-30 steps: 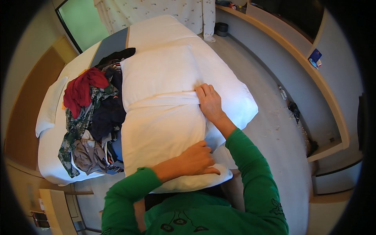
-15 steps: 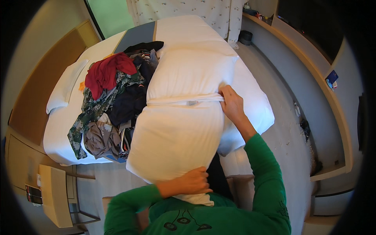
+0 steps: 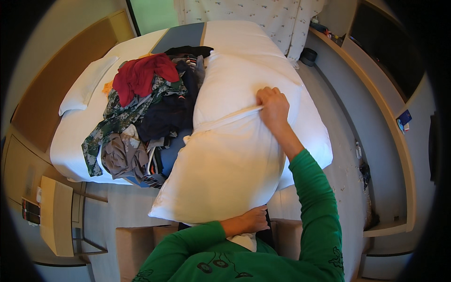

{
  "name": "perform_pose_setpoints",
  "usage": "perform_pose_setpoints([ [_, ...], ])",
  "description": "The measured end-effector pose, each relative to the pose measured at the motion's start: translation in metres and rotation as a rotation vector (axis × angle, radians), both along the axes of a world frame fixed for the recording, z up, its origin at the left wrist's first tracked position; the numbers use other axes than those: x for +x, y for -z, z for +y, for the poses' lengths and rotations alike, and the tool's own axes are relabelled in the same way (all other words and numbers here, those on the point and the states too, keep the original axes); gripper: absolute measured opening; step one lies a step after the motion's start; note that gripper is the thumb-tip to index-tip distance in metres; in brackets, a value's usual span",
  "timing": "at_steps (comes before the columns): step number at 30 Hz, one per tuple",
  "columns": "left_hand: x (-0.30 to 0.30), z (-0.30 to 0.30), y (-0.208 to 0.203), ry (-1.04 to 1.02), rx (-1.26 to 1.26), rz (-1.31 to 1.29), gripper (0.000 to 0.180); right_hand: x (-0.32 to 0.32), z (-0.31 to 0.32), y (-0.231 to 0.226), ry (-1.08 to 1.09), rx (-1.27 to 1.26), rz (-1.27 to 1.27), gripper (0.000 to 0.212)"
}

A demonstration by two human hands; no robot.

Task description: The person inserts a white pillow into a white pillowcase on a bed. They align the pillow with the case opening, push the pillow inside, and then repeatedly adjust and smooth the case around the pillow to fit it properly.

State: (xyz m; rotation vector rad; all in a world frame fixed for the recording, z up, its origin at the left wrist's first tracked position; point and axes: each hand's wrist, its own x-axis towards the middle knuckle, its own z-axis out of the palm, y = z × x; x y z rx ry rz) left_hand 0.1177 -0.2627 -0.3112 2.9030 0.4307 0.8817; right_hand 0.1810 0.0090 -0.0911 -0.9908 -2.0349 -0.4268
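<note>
So there's a big puffy white pillow (image 3: 230, 171) lying partly on the bed (image 3: 310, 152), with its near end hanging over the edge toward the person's lap. A folded band of white fabric (image 3: 230, 117) runs across it at a slant. The right hand (image 3: 273, 109) has its fingers bunched closed on the right end of that band, arm stretched out. The left hand (image 3: 251, 220) is down at the pillow's near edge with its fingers curled in; can't tell how tight, or whether it's actually got hold of anything. Some pale cloth (image 3: 245, 241) hangs just below it.

Left of the pillow is a messy clothes pile: a red garment (image 3: 148, 73) on top, a camouflage one (image 3: 120, 115) under it, dark stuff in the middle and a grey-brown piece (image 3: 123, 155) at the near end. A flatter white pillow (image 3: 87, 91) sits further left by the headboard (image 3: 61, 70).
</note>
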Motion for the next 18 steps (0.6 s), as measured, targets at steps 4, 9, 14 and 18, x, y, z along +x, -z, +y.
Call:
perform_pose_setpoints([
  [4, 0.001, 0.003, 0.006, -0.027, -0.069, 0.089, 0.037, -0.002, 0.035, 0.008, 0.161, -0.61, 0.212, 0.016],
  [9, -0.006, -0.004, -0.033, -0.026, -0.046, -0.06, 0.03, -0.004, 0.022, 0.004, 0.159, -0.599, 0.12, 0.017],
  [14, -0.045, -0.01, -0.109, -0.156, -0.187, -0.313, 0.023, -0.02, -0.03, -0.007, -0.174, -0.298, -0.07, 0.033],
  [18, -0.133, 0.022, -0.143, -0.895, 0.213, -0.633, 0.033, -0.057, -0.056, -0.001, -0.296, -0.075, -0.192, 0.036],
])
